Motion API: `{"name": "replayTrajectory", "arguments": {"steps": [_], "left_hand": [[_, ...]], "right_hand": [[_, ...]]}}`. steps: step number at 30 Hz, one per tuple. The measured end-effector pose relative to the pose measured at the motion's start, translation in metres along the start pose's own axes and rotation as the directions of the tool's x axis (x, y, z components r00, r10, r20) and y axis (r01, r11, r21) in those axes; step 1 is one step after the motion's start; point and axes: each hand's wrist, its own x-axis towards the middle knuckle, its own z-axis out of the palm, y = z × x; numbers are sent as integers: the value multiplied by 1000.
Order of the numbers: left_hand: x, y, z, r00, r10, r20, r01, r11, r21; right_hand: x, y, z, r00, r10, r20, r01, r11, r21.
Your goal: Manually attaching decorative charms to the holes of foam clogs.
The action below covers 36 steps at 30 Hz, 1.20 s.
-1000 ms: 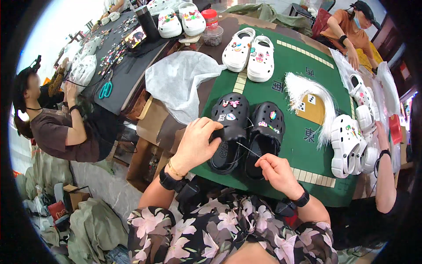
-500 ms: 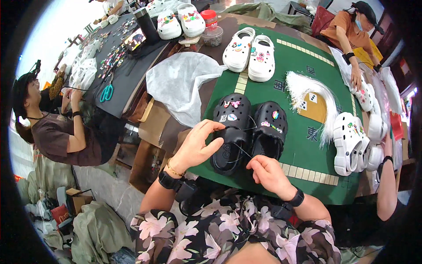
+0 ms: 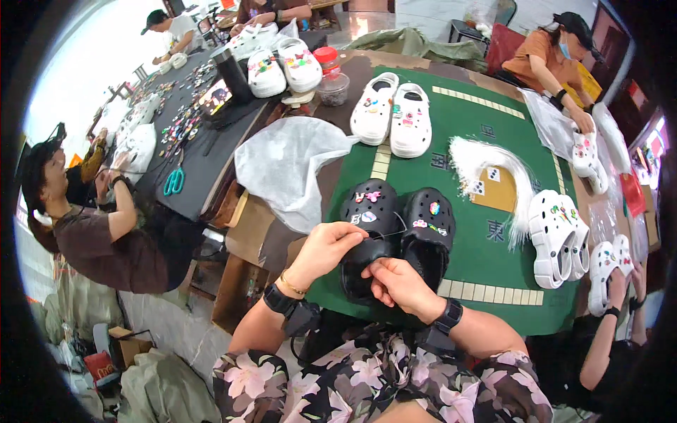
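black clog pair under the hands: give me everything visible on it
The pair of black clogs sits side by side at the near edge of the green table, toes pointing away from the person. They look like moulded foam or rubber, with small coloured charms on the uppers. A thin thread or wire crosses between them. The left hand and right hand meet over the heel end of the left clog, touching it; the right clog lies untouched.
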Motion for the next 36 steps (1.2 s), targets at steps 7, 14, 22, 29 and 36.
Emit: {"name": "replayTrajectory", "arguments": {"steps": [7,14,22,29,36], "left_hand": [[4,4,-23,925,56,-377,-201,912,-357],[31,67,14,999,37,-35,-37,999,-16],[68,59,83,940,245,236,-340,712,614],[66,65,75,945,251,210,-322,823,468],[72,61,72,944,225,243,-311,853,418]], "right_hand": [[-58,-18,-52,983,-178,-45,145,901,-408],[-102,-14,-74,581,-811,66,127,10,-992],[-94,12,-46,465,-756,460,377,-301,-876],[-77,31,-36,466,-700,542,503,-295,-813],[-70,41,-36,491,-724,484,439,-275,-856]]}}
